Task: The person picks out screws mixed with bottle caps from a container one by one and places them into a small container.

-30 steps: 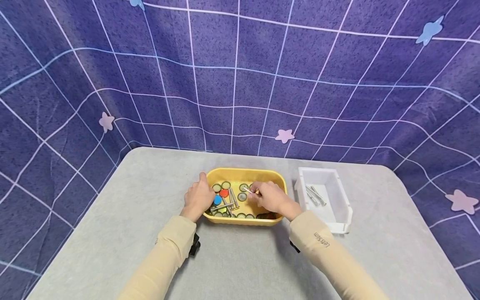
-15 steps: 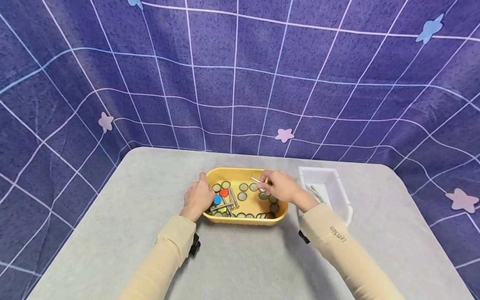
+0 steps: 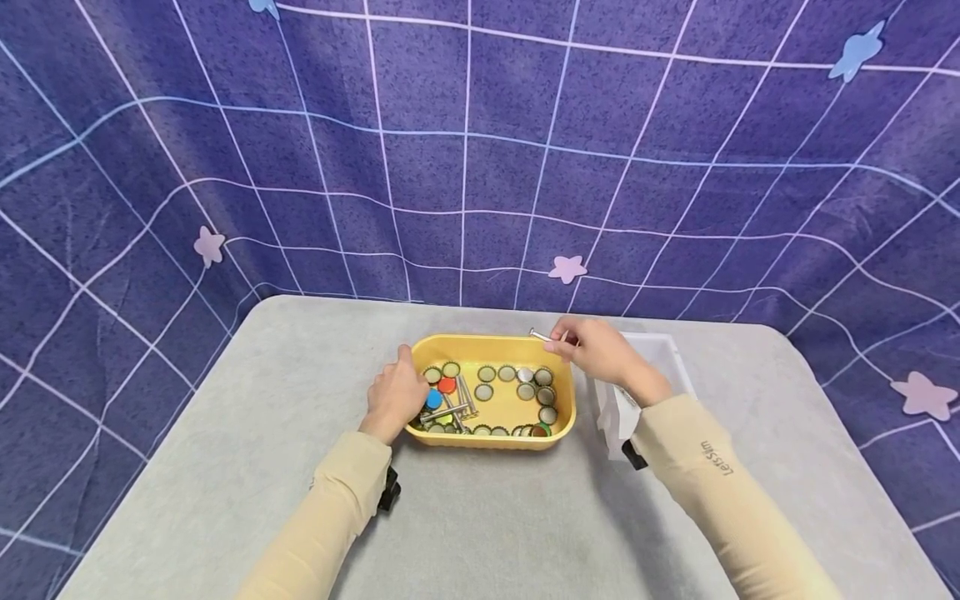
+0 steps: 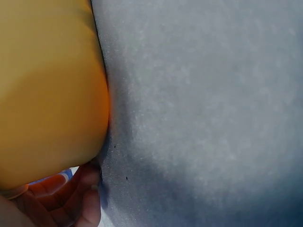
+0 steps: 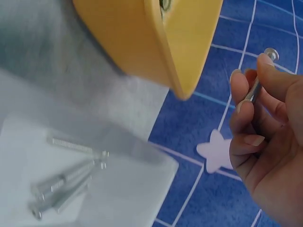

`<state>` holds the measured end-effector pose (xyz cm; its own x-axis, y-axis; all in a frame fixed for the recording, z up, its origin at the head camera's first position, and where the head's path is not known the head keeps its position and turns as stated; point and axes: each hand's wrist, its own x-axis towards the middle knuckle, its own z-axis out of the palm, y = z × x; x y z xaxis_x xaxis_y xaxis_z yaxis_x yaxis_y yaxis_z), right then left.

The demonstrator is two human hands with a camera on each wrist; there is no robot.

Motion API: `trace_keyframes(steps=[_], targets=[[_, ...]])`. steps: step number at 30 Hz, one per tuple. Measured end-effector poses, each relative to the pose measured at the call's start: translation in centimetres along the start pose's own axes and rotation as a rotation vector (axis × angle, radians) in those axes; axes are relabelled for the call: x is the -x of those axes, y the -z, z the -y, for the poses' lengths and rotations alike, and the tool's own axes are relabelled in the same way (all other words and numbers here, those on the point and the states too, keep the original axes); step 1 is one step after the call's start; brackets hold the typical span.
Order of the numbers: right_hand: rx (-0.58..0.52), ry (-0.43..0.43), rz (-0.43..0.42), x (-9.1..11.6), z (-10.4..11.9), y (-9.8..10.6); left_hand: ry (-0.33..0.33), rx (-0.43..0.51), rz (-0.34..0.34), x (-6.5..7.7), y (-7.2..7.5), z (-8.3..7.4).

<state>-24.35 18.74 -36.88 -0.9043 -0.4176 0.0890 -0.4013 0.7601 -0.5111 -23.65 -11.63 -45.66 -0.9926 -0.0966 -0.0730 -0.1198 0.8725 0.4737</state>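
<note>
My right hand [image 3: 603, 348] pinches a silver bolt [image 5: 254, 91] between thumb and fingers, its round head sticking out. It is above the gap between the yellow tub [image 3: 495, 445] and a white bin [image 3: 611, 421]. On the tub's left end, my left hand [image 3: 396, 393] grips the rim; the left wrist view has its fingers [image 4: 87, 203] curled beside the yellow wall. Inside the tub, several bolts [image 3: 463, 398] lie in a pile at the left. Bottle caps [image 3: 487, 374] are spread over its floor, among them a red cap [image 3: 447, 385] and a blue cap [image 3: 433, 400].
Several bolts [image 5: 68, 179] lie in the white bin, which my right forearm partly hides in the head view. Both containers stand on a grey table [image 3: 480, 525]. Behind it hangs a purple curtain [image 3: 420, 192] with a line grid and stars.
From inside the tub, my right hand has lifted the bolt and carried it up and rightward past the tub's right rim. My left hand has stayed in place.
</note>
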Motion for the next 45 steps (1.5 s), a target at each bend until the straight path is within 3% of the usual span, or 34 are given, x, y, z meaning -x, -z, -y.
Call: trace_keyframes(steps=[19, 29, 38, 45], targets=[[0.116, 0.001, -0.006, 2.5, -4.6, 3.2, -0.001, -0.005, 0.001, 0.0, -0.1, 0.3], [0.199, -0.020, 0.060, 3.8, -6.5, 3.9, -0.005, 0.000, -0.002, -0.1, -0.1, 0.4], [0.324, -0.009, 0.030, 4.7, -7.8, 3.8, -0.011, -0.002, -0.015, 0.0, -0.1, 0.2], [0.333, -0.059, 0.037, 4.7, -8.1, 3.6, -0.013, -0.005, -0.016, 0.0, -0.1, 0.1]])
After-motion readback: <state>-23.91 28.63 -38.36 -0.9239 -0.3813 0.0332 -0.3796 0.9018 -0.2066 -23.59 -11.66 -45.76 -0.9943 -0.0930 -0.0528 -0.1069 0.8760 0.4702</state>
